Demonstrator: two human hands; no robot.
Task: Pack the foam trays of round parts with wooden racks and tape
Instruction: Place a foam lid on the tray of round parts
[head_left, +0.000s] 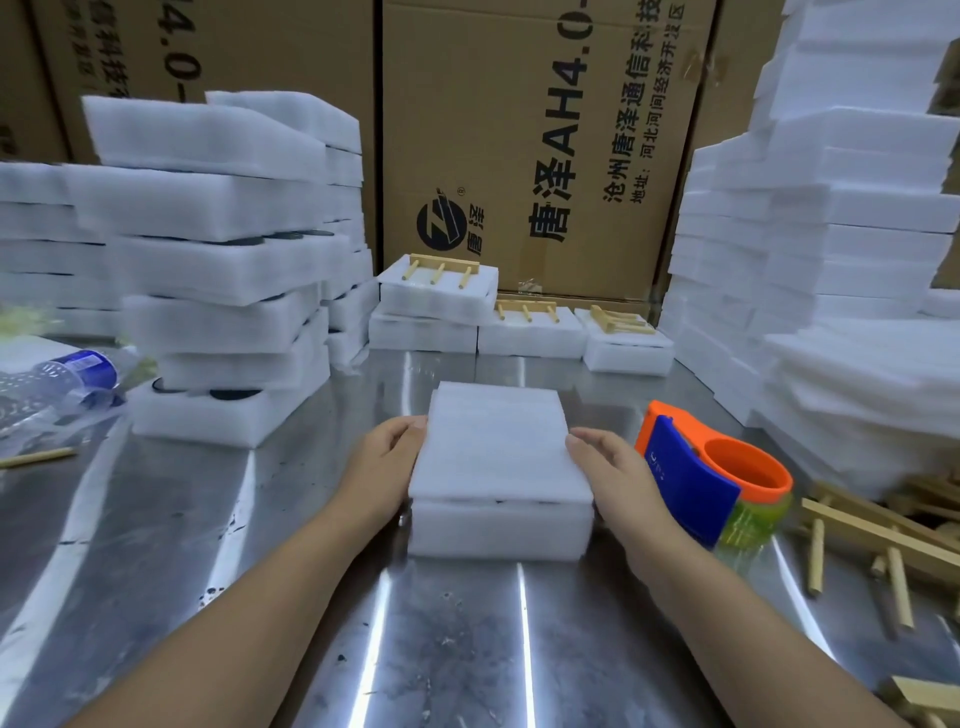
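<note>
Cardboard carton (540, 145) at back, printed "唐泽AH4.0" and "沧州唐泽通信科技". Foam tray (501, 530) on steel table (452, 623), capped by foam lid (496, 441), pressed between left hand (387, 462) and right hand (608, 467), fingers straight and flat against its sides, not curled round. Orange-blue tape dispenser (711, 478) just beside right hand. Behind, open trays (439, 296) cradling wooden racks (441, 267); in left stack (223, 270), dark round parts (234, 394) between layers.

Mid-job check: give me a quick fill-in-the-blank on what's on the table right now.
The left hand and right hand touch the ____ foam piece of the centre stack.
The tape dispenser stands on the ____ hand's side.
The water bottle lies on its ____.
At the back, ____ wooden racks rest on foam trays.
Missing words: top; right; side; three.
</note>
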